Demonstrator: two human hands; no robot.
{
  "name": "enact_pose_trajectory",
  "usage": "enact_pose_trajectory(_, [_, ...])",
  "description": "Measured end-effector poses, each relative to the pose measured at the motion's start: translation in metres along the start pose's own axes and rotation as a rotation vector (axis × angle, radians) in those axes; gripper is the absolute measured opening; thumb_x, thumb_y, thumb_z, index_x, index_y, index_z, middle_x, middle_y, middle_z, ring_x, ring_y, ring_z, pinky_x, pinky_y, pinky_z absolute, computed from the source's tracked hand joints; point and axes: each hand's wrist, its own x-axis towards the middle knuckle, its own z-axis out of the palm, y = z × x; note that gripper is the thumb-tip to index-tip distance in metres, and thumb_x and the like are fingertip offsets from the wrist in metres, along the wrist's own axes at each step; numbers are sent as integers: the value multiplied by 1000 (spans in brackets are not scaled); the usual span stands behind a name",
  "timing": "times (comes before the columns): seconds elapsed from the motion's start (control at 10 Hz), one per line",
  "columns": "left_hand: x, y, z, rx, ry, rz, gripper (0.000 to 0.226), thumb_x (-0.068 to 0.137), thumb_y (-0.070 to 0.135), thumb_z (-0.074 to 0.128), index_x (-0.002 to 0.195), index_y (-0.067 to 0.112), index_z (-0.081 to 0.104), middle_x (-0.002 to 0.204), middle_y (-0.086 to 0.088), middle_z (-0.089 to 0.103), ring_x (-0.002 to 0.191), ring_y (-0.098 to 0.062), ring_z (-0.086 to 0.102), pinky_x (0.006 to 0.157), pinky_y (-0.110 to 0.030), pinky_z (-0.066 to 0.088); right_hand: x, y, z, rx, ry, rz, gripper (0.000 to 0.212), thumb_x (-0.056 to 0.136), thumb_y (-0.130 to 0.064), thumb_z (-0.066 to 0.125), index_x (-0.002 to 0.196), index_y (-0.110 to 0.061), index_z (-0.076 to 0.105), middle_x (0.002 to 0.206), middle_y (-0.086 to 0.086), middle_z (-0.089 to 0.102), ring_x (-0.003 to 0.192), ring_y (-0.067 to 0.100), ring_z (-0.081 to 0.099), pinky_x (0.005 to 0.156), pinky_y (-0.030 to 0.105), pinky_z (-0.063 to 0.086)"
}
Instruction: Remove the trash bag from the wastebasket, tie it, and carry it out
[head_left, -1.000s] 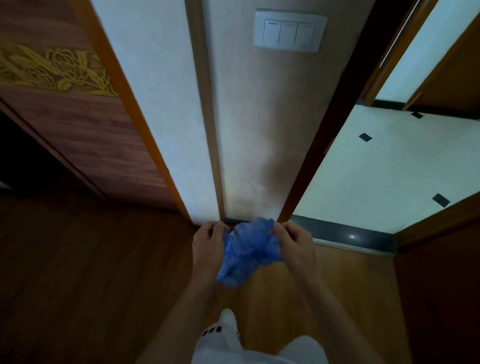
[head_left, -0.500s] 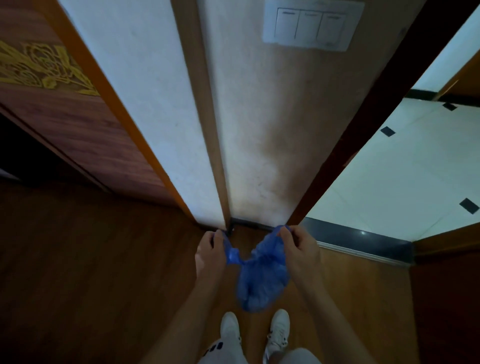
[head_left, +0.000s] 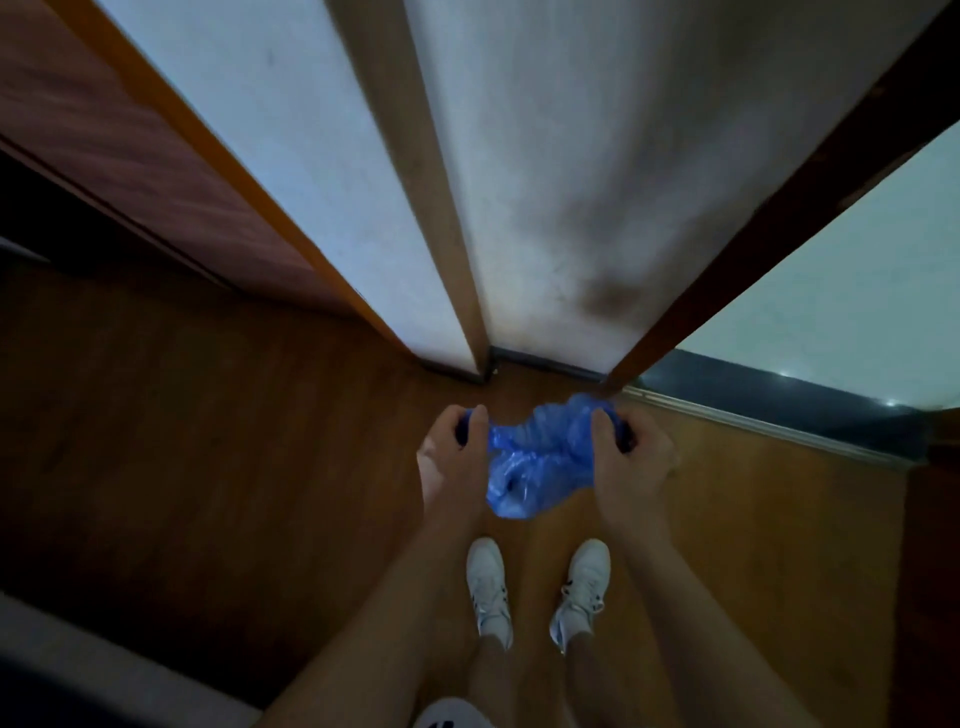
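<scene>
A crumpled blue plastic trash bag (head_left: 537, 457) hangs between my two hands above the wooden floor. My left hand (head_left: 452, 457) pinches its left edge in a closed fist. My right hand (head_left: 626, 460) grips the right edge the same way. The bag's body sags down between the hands, just above my white shoes (head_left: 488, 590). No wastebasket is in view.
A white wall corner (head_left: 545, 234) with wood trim stands straight ahead. A dark doorframe (head_left: 779, 234) to the right leads over a dark threshold (head_left: 779, 395) onto pale tile. A reddish wooden door (head_left: 130, 156) is on the left. A pale surface (head_left: 78, 660) shows at the lower left.
I have come closer to the wall and the view has tilted down, so the light switch is out of frame. My hands have drawn farther apart with the bag.
</scene>
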Motion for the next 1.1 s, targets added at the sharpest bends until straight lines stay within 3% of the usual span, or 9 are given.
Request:
enact_pose_trajectory(0.1, [32, -24, 29, 3, -1, 31, 10, 91, 20, 66, 83, 14, 68, 77, -6, 69, 71, -11, 63, 65, -24, 51, 29, 31, 30, -7, 10, 31, 23, 95, -25, 60, 78, -9, 59, 69, 7, 59, 63, 20, 57, 59, 32, 47])
enact_pose_trajectory(0.2, [69, -52, 66, -27, -7, 66, 4, 88, 15, 71, 86, 13, 68, 76, -1, 68, 68, -1, 59, 61, -10, 46, 64, 67, 68, -92, 50, -31, 23, 95, -21, 61, 74, -13, 54, 61, -5, 49, 54, 6, 48, 52, 12, 37])
enact_pose_trajectory(0.3, [108, -85, 100, -20, -9, 84, 12, 88, 20, 73, 82, 13, 64, 70, 3, 63, 65, -1, 57, 59, -10, 44, 99, 109, 106, -160, 62, -38, 21, 96, -23, 60, 78, -16, 52, 62, -11, 46, 55, 1, 46, 52, 9, 37])
enact_pose_trajectory(0.5, [172, -132, 144, 11, 27, 104, 12, 89, 23, 73, 82, 17, 64, 71, 9, 63, 66, 11, 57, 61, -4, 42, 153, 169, 146, -209, 152, -246, 24, 92, -19, 68, 75, -19, 51, 57, -19, 41, 50, -4, 42, 50, 4, 35])
enact_pose_trajectory(0.7, [195, -136, 155, 9, 30, 160, 12, 88, 21, 74, 88, 11, 66, 72, 8, 64, 65, 9, 57, 63, -5, 42, 179, 181, 156, -219, 125, -379, 14, 89, -18, 72, 81, -7, 66, 64, -7, 53, 55, 11, 50, 55, 6, 35])
enact_pose_trajectory(0.8, [206, -132, 155, 38, 40, 223, 11, 89, 22, 74, 90, 14, 66, 79, 8, 67, 73, 4, 61, 68, -10, 47, 190, 175, 159, -226, 129, -463, 14, 88, -15, 72, 80, -6, 65, 65, -4, 53, 56, 12, 49, 57, 7, 37])
enact_pose_trajectory(0.9, [213, -142, 150, 318, 21, 338, 33, 89, 34, 71, 118, 19, 62, 116, 3, 68, 107, -13, 61, 94, -33, 51, 195, 185, 157, -410, -8, -586, 18, 90, -22, 67, 98, -7, 66, 86, 6, 66, 77, 19, 59, 68, 30, 51])
enact_pose_trajectory(1.0, [209, -153, 138, 703, -24, 466, 60, 91, 49, 62, 143, 24, 46, 149, 3, 49, 138, -19, 44, 113, -42, 37, 193, 195, 147, -722, -183, -666, 47, 90, -37, 62, 127, -10, 59, 120, 12, 66, 109, 29, 62, 88, 45, 53])
enact_pose_trajectory(1.1, [206, -165, 127, 877, -46, 561, 66, 92, 55, 54, 149, 25, 41, 156, 1, 44, 143, -21, 39, 117, -43, 33, 188, 195, 141, -867, -256, -767, 54, 90, -42, 58, 136, -13, 55, 132, 10, 62, 123, 30, 57, 101, 47, 46])
